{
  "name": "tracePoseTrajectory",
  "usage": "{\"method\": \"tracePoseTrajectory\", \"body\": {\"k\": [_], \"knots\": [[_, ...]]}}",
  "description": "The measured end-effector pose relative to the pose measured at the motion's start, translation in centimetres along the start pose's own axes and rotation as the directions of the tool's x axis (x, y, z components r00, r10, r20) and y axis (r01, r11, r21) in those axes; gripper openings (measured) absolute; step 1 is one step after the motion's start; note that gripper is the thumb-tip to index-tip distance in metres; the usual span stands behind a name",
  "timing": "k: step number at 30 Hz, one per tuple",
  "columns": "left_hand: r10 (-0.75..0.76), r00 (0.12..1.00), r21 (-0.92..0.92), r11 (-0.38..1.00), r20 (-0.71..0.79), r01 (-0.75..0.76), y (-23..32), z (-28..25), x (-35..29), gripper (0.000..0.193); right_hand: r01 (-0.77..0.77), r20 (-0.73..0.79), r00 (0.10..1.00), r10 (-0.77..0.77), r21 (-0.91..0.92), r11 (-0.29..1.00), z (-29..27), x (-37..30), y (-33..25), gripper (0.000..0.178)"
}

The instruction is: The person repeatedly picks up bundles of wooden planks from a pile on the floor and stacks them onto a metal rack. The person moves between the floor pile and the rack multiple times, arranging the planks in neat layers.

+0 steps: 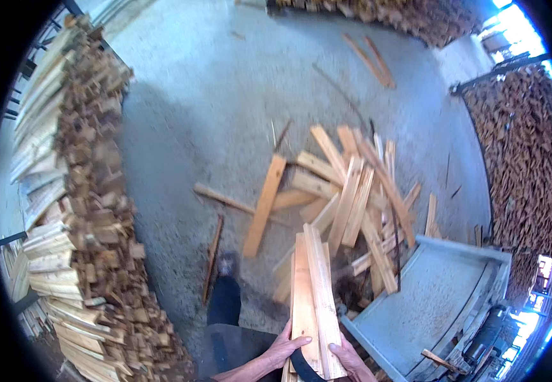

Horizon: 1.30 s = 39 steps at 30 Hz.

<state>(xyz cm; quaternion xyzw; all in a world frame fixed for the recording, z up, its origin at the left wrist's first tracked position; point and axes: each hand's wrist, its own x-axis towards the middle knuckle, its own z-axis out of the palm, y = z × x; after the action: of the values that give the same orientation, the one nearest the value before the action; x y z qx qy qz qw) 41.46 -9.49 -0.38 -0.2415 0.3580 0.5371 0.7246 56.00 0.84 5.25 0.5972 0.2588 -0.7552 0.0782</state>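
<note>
A bundle of several pale wooden boards (314, 286) stands lengthwise in front of me, its far ends pointing away. On its left side my left hand (285, 347) is closed round the edge, thumb lying over the top board. My right hand (350, 358) grips the right side, thumb on top as well. A dark curved strap (303, 366) crosses the near end between my hands; what it belongs to I cannot make out. Just beyond the bundle, loose boards (352, 197) lie in a jumbled heap on the floor.
Tall wood stacks rise at the left (98, 223), the right (521, 165) and the far side (390, 13). A grey metal machine table (429, 305) stands close on my right. Loose sticks (371, 60) and a bark-edged strip (213, 258) lie on the concrete floor (225, 108).
</note>
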Motion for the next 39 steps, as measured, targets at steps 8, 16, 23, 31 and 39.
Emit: {"method": "tracePoseTrajectory", "body": {"k": [8,16,23,31,39], "knots": [[0.431,0.847,0.171,0.851,0.311,-0.496,22.4,9.7,-10.5,0.086,0.562,0.220,0.815,-0.535,-0.082,0.823,14.6,-4.4,-18.8,0.102],[0.723,0.410,0.274,0.306,0.556,-0.912,36.0,18.4,-11.8,0.071,0.856,0.338,0.491,-0.803,-0.016,0.516,23.0,-9.7,-35.0,0.092],[0.610,0.362,0.292,0.215,0.705,-0.932,52.4,28.9,-9.7,0.092,0.938,0.350,0.062,-0.935,0.300,0.175,28.1,-8.5,-51.7,0.065],[0.531,0.068,0.098,-0.028,0.844,-0.995,71.9,46.7,-6.3,0.088,0.973,0.446,-0.010,-0.895,0.209,0.094,27.4,-4.2,-77.1,0.104],[0.446,-0.070,-0.062,-0.032,0.892,-0.998,90.9,64.8,-5.9,0.080,0.979,0.335,-0.204,-0.920,0.067,-0.193,32.4,-8.4,-100.9,0.086]]}}
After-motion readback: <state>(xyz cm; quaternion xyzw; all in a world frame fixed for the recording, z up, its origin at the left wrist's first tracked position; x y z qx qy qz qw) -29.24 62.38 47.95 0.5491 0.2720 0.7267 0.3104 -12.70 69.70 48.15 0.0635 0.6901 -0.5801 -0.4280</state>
